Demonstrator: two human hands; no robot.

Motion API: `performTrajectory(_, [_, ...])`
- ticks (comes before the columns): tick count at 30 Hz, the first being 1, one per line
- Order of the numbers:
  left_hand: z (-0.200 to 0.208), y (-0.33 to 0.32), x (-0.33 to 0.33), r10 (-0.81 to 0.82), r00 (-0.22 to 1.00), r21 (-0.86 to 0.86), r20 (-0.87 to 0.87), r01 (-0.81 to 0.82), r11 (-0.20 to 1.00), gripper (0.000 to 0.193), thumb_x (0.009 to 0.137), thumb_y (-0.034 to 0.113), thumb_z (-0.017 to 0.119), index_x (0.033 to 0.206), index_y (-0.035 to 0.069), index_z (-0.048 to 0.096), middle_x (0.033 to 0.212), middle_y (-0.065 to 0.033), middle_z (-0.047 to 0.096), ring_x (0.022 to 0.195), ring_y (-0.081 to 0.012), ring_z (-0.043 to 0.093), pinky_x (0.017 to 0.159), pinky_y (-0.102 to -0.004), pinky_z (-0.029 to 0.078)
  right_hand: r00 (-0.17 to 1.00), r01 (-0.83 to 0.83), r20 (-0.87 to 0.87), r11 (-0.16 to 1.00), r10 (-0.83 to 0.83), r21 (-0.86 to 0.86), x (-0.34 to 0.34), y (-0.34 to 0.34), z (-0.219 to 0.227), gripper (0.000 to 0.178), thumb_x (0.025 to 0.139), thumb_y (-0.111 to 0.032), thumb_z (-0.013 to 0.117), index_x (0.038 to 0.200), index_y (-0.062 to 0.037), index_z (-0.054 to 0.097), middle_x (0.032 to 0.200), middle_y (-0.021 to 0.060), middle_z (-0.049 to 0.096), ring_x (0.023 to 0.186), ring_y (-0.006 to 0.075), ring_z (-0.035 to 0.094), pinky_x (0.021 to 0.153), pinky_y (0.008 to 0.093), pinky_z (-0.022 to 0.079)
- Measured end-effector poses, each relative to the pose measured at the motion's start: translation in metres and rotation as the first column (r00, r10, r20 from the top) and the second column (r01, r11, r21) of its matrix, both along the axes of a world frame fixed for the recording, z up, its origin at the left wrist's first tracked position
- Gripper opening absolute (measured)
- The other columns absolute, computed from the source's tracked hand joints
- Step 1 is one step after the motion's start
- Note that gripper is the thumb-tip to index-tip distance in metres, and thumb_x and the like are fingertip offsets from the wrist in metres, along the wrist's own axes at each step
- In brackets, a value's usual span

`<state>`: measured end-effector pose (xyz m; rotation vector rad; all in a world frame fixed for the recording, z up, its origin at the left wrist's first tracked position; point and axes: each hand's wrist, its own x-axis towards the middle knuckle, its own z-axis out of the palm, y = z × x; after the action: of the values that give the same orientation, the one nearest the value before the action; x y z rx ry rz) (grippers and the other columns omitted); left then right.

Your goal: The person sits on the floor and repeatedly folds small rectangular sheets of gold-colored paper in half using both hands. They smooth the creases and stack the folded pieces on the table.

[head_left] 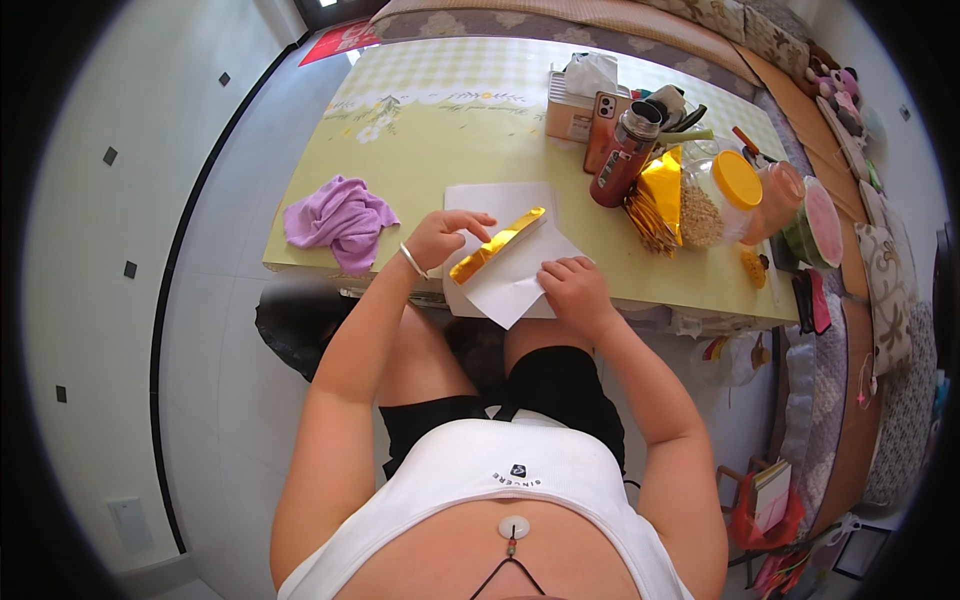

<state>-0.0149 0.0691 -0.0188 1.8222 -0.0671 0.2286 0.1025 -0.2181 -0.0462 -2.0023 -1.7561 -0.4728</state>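
Observation:
A narrow strip of shiny gold foil paper (490, 250) lies slantwise on a white sheet of paper (512, 284) at the table's near edge. My left hand (448, 238) is at the strip's left side. Its fingers are apart and partly bent, the index fingertip at or just over the foil. My right hand (578, 297) has its fingers bent together over the sheet's right edge; the thumb is hidden. One corner of the sheet sticks out past the table edge toward me. More white paper (468, 200) lies flat underneath.
A purple cloth (342, 222) lies crumpled at the left. On the right stand a dark red bottle (622, 165), a phone (603, 130), a tissue box (572, 108), a stack of gold foil sheets (660, 195), a yellow-lidded jar (712, 205) and a pink-lidded container (815, 225).

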Motion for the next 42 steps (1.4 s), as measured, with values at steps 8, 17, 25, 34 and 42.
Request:
performTrajectory(8, [0.020,-0.096,-0.052,-0.016,0.971,0.732,0.237,-0.168,0.661,0.031,0.076,0.020,0.083,0.096,0.000,0.071,0.111,-0.0174,0.071,0.101,-0.0366,0.068,0.090,-0.0428,0.055,0.993,0.114,-0.029,0.993,-0.114,-0.014,-0.029,0.030,0.014,0.006,0.074,-0.012,0.065,0.073,-0.0098,0.061,0.078,0.0059,0.061,0.078,0.0260,0.064,0.069,0.0390,0.048])
performTrajectory(17, [-0.007,-0.080,-0.062,0.227,0.928,0.710,0.294,-0.371,0.598,0.011,0.077,0.008,0.075,0.085,0.003,0.070,0.139,-0.0273,0.057,0.131,-0.0456,0.053,0.110,-0.0480,0.044,0.955,-0.041,-0.294,0.999,0.037,-0.006,-0.010,0.039,0.014,0.010,0.078,-0.014,0.072,0.081,-0.0058,0.068,0.113,0.0153,0.070,0.103,0.0349,0.067,0.086,0.0442,0.055])
performTrajectory(25, [-0.021,-0.047,-0.054,0.201,0.974,0.552,0.107,-0.226,0.802,0.014,0.075,0.011,0.075,0.087,0.005,0.072,0.143,-0.0311,0.052,0.138,-0.0501,0.044,0.115,-0.0488,0.038,0.901,-0.203,-0.406,0.976,0.154,-0.081,0.013,0.048,0.022,0.012,0.078,-0.016,0.076,0.083,-0.0065,0.073,0.121,0.0131,0.069,0.110,0.0339,0.064,0.090,0.0449,0.054])
performTrajectory(34, [-0.026,-0.044,-0.056,0.237,0.955,0.628,0.177,-0.295,0.720,0.014,0.077,0.010,0.074,0.087,0.002,0.069,0.139,-0.0294,0.056,0.131,-0.0484,0.050,0.111,-0.0491,0.041,0.868,-0.143,-0.485,0.989,0.105,-0.041,0.036,0.059,0.020,0.020,0.080,-0.022,0.081,0.083,-0.0035,0.074,0.120,0.0125,0.071,0.111,0.0337,0.062,0.093,0.0432,0.052])
performTrajectory(42, [-0.007,-0.063,-0.047,0.298,0.903,0.577,0.308,-0.427,0.697,0.014,0.081,0.012,0.074,0.083,0.000,0.067,0.109,-0.0192,0.071,0.109,-0.0396,0.064,0.094,-0.0441,0.051,0.744,-0.073,-0.667,0.997,0.040,-0.021,0.047,0.070,-0.007,0.020,0.086,-0.019,0.077,0.083,0.0002,0.072,0.123,0.0152,0.070,0.110,0.0308,0.062,0.094,0.0391,0.049])
